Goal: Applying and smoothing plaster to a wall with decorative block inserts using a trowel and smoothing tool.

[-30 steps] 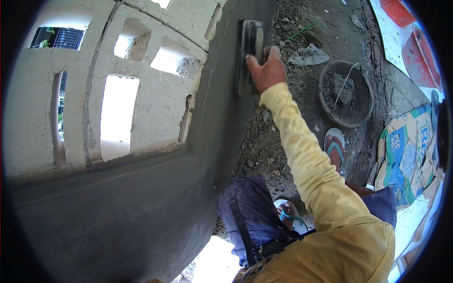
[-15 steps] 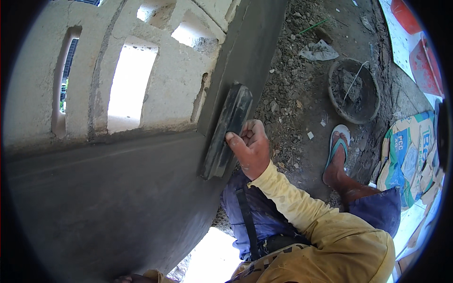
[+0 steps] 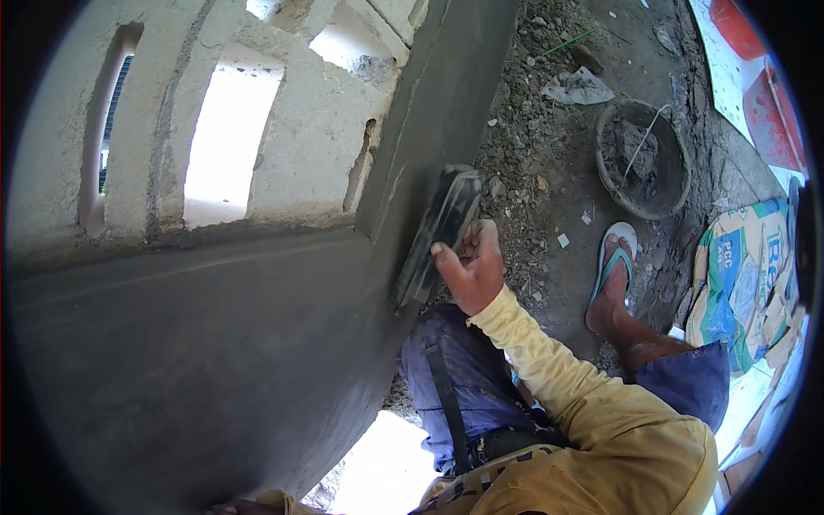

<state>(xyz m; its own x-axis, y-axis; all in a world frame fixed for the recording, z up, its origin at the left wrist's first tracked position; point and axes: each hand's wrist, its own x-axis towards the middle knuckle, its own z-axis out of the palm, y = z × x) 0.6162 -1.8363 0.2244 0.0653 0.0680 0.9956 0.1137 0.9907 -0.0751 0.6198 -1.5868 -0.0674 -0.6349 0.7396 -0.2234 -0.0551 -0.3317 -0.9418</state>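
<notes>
My right hand (image 3: 475,273) is closed round the grip of a long black plastering float (image 3: 445,212). The float lies tilted against the outer edge of a smooth grey plastered wall (image 3: 197,360), just beside the corner where a narrow upright plastered strip (image 3: 438,112) begins. My hand hides the grip itself. At the lower edge only a little of my left hand (image 3: 230,508) shows, close to the plastered wall; its fingers are too cut off to read.
Pale openwork blocks (image 3: 300,163) with gaps stand above the plastered wall. On the dirt at right sit a round bucket (image 3: 642,163) of grey mortar with a wire handle, a crumpled cement bag (image 3: 742,283) and red containers (image 3: 772,112). My sandalled foot (image 3: 614,275) stands near the bucket.
My right hand has shifted the float slightly right, off the wall's inner face toward its outer edge. The left hand stays at the lower edge.
</notes>
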